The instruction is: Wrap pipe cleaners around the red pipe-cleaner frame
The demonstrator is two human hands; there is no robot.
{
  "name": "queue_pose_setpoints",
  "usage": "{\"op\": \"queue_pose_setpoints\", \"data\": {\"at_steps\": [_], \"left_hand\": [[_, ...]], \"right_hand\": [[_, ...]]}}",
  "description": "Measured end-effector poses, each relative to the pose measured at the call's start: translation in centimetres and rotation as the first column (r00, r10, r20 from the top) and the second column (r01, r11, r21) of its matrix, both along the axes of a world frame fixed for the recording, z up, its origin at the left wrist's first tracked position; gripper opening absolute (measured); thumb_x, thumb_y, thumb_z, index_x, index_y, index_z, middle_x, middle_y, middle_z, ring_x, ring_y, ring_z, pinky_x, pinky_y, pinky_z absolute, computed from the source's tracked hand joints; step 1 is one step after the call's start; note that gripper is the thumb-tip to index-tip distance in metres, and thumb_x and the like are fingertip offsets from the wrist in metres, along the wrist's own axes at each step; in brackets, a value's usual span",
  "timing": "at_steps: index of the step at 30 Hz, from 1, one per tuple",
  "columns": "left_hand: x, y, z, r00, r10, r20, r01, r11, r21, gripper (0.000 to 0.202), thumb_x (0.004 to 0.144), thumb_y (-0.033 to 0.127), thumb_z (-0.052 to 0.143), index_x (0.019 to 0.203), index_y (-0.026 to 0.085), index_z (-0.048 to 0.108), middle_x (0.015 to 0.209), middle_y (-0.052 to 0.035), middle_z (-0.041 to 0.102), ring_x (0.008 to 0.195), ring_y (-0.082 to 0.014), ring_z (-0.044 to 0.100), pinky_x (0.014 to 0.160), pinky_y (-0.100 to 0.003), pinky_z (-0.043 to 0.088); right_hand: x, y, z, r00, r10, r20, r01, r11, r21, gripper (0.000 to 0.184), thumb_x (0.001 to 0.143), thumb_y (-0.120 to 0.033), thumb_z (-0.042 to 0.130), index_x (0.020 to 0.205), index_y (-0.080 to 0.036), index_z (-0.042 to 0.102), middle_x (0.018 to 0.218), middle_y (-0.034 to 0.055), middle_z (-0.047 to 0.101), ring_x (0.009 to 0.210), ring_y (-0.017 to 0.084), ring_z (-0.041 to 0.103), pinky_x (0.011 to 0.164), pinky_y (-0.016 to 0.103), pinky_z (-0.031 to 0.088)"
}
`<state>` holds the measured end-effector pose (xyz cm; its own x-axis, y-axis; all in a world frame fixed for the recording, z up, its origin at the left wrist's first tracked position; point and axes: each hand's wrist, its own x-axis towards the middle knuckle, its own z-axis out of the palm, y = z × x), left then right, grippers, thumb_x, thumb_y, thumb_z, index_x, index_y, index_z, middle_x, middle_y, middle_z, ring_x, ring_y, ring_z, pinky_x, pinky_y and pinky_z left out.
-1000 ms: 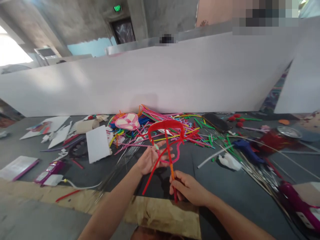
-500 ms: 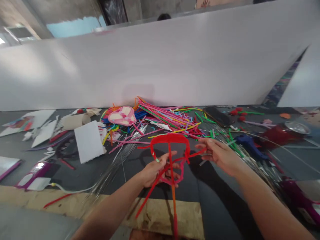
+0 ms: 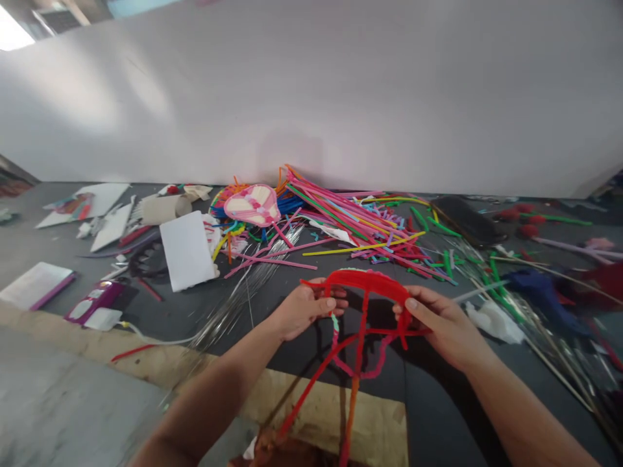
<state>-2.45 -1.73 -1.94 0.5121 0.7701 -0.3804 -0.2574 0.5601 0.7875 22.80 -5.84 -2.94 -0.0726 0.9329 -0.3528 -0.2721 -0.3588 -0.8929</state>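
Between my hands is a shape bent from pipe cleaners (image 3: pixel 370 282), with a thick red band along its top and a pink loop (image 3: pixel 374 372) hanging below. Long red and orange pipe-cleaner ends (image 3: pixel 354 395) dangle from it toward me. My left hand (image 3: pixel 309 310) pinches its left corner, thumb on top. At the right corner, my right hand (image 3: pixel 435 318) grips the red band with thumb and fingers. Part of the band is hidden behind both thumbs. The shape is held up above the dark tabletop.
Behind lies a pile of coloured pipe cleaners (image 3: pixel 341 214) beside a pink-and-cream heart-shaped piece (image 3: pixel 252 205). A white card (image 3: pixel 187 251), a cardboard roll (image 3: pixel 163 209) and a purple device with a cord (image 3: pixel 97 301) are leftward. A white panel (image 3: pixel 311 97) closes off the back.
My right hand has closed on the shape's right corner. My left hand has shifted from behind the shape to its left corner. The view has tilted down and the shape sits further right.
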Motion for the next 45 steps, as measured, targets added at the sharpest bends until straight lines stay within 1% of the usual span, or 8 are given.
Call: {"op": "queue_pose_setpoints", "data": {"at_steps": [4,9,18,24,27,32,39,45], "left_hand": [[-0.4,0.7,0.2,0.975,0.176,-0.138,-0.177,0.984,0.005,0.033,0.062,0.029,0.08,0.081,0.014,0.058,0.076,-0.0036,0.066,0.066,-0.014,0.065,0.067,-0.028,0.051],[-0.3,0.6,0.1,0.963,0.206,-0.173,-0.197,0.978,0.072,0.029,0.065,0.033,0.076,0.074,0.013,0.058,0.069,-0.0028,0.064,0.058,-0.0139,0.062,0.053,-0.025,0.05],[-0.3,0.6,-0.1,0.97,0.221,-0.101,-0.213,0.974,0.079,0.025,0.066,0.031,0.076,0.068,0.012,0.06,0.063,-0.0033,0.064,0.054,-0.0148,0.062,0.048,-0.025,0.049],[-0.4,1.0,0.3,0.964,0.25,-0.09,-0.248,0.968,0.032,0.024,0.062,0.027,0.078,0.066,0.012,0.06,0.063,-0.0023,0.065,0.053,-0.0121,0.062,0.054,-0.023,0.05],[-0.4,1.2,0.4,0.966,0.247,-0.078,-0.246,0.969,0.026,0.024,0.062,0.027,0.078,0.067,0.012,0.06,0.063,-0.0019,0.065,0.054,-0.0131,0.063,0.053,-0.022,0.049],[-0.4,1.2,0.3,0.964,0.252,-0.085,-0.25,0.967,0.041,0.024,0.062,0.028,0.078,0.067,0.012,0.06,0.064,-0.0021,0.065,0.053,-0.0129,0.062,0.052,-0.023,0.049],[-0.5,1.3,0.0,0.957,0.279,-0.081,-0.274,0.96,0.062,0.024,0.063,0.028,0.077,0.069,0.013,0.06,0.064,-0.0012,0.065,0.053,-0.0124,0.062,0.054,-0.024,0.049],[-0.6,1.5,-0.2,0.944,0.32,-0.077,-0.315,0.947,0.065,0.024,0.064,0.029,0.077,0.069,0.013,0.06,0.066,-0.0008,0.065,0.055,-0.012,0.062,0.054,-0.023,0.048]], "right_hand": [[-0.2,-0.3,-0.1,0.986,0.031,0.166,-0.036,0.999,0.025,0.038,0.075,-0.045,0.067,0.103,-0.02,0.062,0.084,0.0065,0.07,0.068,0.016,0.063,0.062,0.027,0.053],[0.0,-0.4,-0.2,0.96,0.035,0.276,-0.056,0.996,0.066,0.038,0.078,-0.046,0.063,0.106,-0.02,0.061,0.086,0.0076,0.07,0.073,0.017,0.064,0.064,0.028,0.053],[-0.1,-0.2,-0.1,0.951,0.081,0.298,-0.112,0.99,0.087,0.039,0.08,-0.047,0.062,0.108,-0.02,0.063,0.09,0.0066,0.071,0.074,0.016,0.064,0.065,0.027,0.053],[1.5,0.3,-0.1,0.986,0.099,0.131,-0.103,0.994,0.027,0.049,0.083,-0.057,0.051,0.109,-0.018,0.064,0.091,0.0108,0.071,0.077,0.02,0.067,0.069,0.034,0.054],[1.8,0.3,0.1,0.983,0.089,0.158,-0.097,0.995,0.039,0.047,0.082,-0.056,0.052,0.107,-0.018,0.065,0.092,0.0102,0.071,0.078,0.02,0.067,0.071,0.034,0.054],[1.1,0.0,0.8,0.902,0.109,0.417,-0.166,0.981,0.103,0.043,0.081,-0.053,0.055,0.106,-0.019,0.065,0.088,0.0064,0.071,0.081,0.02,0.065,0.078,0.035,0.052],[1.2,0.0,1.7,0.844,0.027,0.536,-0.123,0.982,0.145,0.04,0.083,-0.052,0.051,0.103,-0.019,0.063,0.085,0.0065,0.071,0.075,0.018,0.066,0.072,0.032,0.053],[1.7,-0.2,1.7,0.708,0.164,0.687,-0.324,0.94,0.11,0.027,0.079,-0.04,0.059,0.099,-0.022,0.066,0.092,0.0038,0.072,0.08,0.019,0.066,0.075,0.031,0.049]]}}
